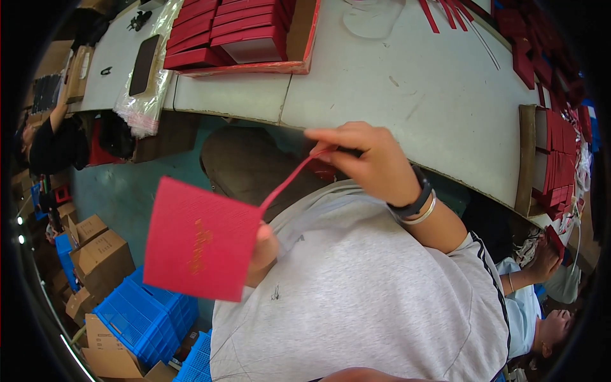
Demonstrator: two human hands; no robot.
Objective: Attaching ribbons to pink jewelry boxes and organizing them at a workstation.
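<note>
Square red piece (200, 242) with gold print held up in front of the person's body, left of centre, clear of the table (407, 83); its depth cannot be made out from this angle. Left hand (262, 256) grips it by the right edge, most of the fingers hidden behind it. Right hand (372, 159), near the table edge, pinches the far end of a narrow red strap (287, 181) between thumb and forefinger; strap runs slantwise down to the upper right edge of the red piece. Containers: on the table, top of view, an open carton (314, 32) with a reddish rim, holding rows of red boxes (248, 28) packed close, one white side showing; brown inner wall visible at its right. At the right end of the table, a second carton (526, 159), holding stacked red boxes (560, 167) with white sides. Lower left, a blue crate (137, 321), contents not visible, beside brown cardboard boxes (102, 254). Also on the table: dark phone (146, 65) lying on clear plastic bags (143, 118); loose red strips (450, 14) at the far edge. Far right, a co-worker's hand (546, 262) holds a small red item (555, 243)
</note>
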